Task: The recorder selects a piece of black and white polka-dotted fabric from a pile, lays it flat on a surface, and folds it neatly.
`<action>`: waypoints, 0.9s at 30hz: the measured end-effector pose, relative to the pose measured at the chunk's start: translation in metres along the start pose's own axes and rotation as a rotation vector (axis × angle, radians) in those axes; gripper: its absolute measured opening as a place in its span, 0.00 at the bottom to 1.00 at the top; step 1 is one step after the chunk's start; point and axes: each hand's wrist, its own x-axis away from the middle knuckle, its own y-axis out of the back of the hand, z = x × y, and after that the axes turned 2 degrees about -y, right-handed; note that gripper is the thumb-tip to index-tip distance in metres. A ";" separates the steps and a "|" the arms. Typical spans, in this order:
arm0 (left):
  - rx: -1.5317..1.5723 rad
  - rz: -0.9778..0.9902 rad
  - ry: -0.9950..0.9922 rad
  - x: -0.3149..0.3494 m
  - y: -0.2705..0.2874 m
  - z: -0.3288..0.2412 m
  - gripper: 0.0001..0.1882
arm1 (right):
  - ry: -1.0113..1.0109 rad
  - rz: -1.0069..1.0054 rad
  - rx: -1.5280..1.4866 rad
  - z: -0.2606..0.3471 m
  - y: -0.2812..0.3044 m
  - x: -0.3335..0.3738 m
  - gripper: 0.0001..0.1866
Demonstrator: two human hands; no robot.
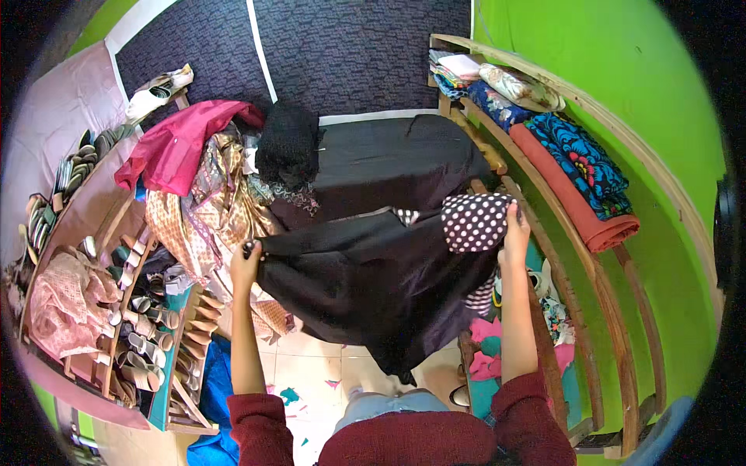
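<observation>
A black garment hangs stretched between my two hands, its lower edge sagging to a point above the floor. Closed at one end of it is my left hand, where a small bit of dotted cloth shows. My right hand grips the other end, beside a black panel with white polka dots. Striped cloth shows below that panel. Behind the garment stands a surface covered in black cloth, partly hidden by it.
Wooden racks hold several shoes at left. Heaped clothes, including a crimson cloth, gold patterned fabric and a black knit, lie beyond. Right wooden shelves carry a rust-coloured roll and folded fabrics. Scraps dot the tiled floor.
</observation>
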 end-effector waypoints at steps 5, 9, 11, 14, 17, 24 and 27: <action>-0.262 -0.094 0.015 -0.021 0.013 -0.025 0.26 | 0.126 -0.115 -0.040 0.015 0.017 -0.017 0.23; -0.456 -0.093 0.123 -0.040 0.033 -0.032 0.23 | 0.195 -0.068 -0.071 0.026 0.008 -0.026 0.14; -0.454 -0.186 0.101 -0.050 0.042 -0.025 0.22 | 0.474 0.001 -0.047 0.024 0.005 -0.037 0.05; -0.264 -0.233 -0.003 -0.062 0.028 -0.033 0.20 | 0.452 0.057 -0.006 0.013 0.008 -0.046 0.07; -0.076 -0.322 -0.054 -0.082 0.036 -0.012 0.20 | 0.462 0.203 0.219 -0.003 -0.034 -0.027 0.09; -0.015 -0.289 -0.074 -0.117 0.029 -0.042 0.23 | 0.977 0.796 1.382 -0.031 -0.080 0.051 0.16; -0.077 -0.338 -0.042 -0.141 0.051 -0.005 0.20 | 0.738 0.881 1.347 -0.056 -0.067 0.018 0.17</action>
